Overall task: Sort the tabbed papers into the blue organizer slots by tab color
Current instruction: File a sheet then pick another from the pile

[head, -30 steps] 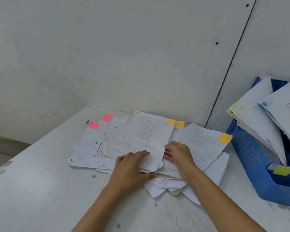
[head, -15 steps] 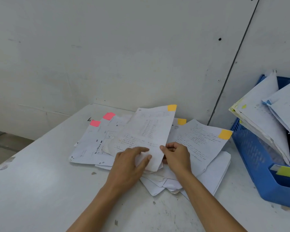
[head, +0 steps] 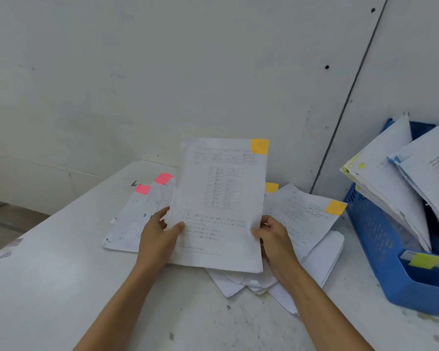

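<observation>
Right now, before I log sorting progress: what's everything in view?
held paper: one, white with an orange corner tab, held up over the pile, centre
loose papers: spread pile, white, on the table
pink tabs: two, pile's left
orange tabs: two, pile's right
organizer: one, blue, table's right edge
filed papers: several, white, leaning in the organizer
label: one, yellow, organizer's front
table: one, white
hands: two; left hand and right hand grip the held paper's side edges
</observation>
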